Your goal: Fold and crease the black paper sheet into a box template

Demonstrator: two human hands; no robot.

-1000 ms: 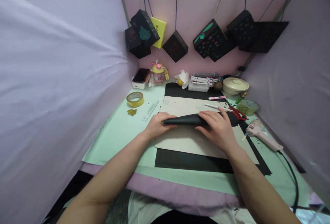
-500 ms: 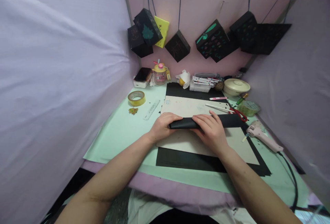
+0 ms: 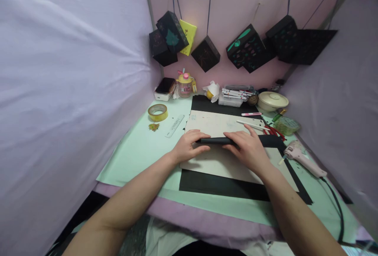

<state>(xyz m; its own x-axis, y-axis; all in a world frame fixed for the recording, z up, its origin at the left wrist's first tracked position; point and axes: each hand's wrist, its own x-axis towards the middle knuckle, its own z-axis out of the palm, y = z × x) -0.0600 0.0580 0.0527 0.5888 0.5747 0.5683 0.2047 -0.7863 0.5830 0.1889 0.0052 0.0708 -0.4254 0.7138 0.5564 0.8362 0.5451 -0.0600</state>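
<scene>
A long black paper [image 3: 217, 140], folded or rolled into a narrow strip, lies crosswise above a white board [image 3: 212, 162]. My left hand [image 3: 189, 145] is at its left end, fingers along the far edge and thumb on the near side. Farther right, my right hand [image 3: 247, 149] holds the strip's middle, fingertips on top and thumb at the near edge. Beyond the right hand the strip looks wider and flatter. Under the white board lie larger black sheets [image 3: 221, 183].
On the right are a hot glue gun [image 3: 305, 161] with a cord, red-handled scissors [image 3: 274, 131], a tape roll [image 3: 286, 125] and a lidded bowl [image 3: 273, 101]. Leftward are yellow tape [image 3: 158, 112], a leaf [image 3: 154, 126] and a ruler [image 3: 175, 126]. Black boxes [image 3: 206, 53] hang behind.
The black paper strip now looks narrower from my viewpoint. My left thumb has moved nearer to me, away from the fingers. The whole view has shifted slightly.
</scene>
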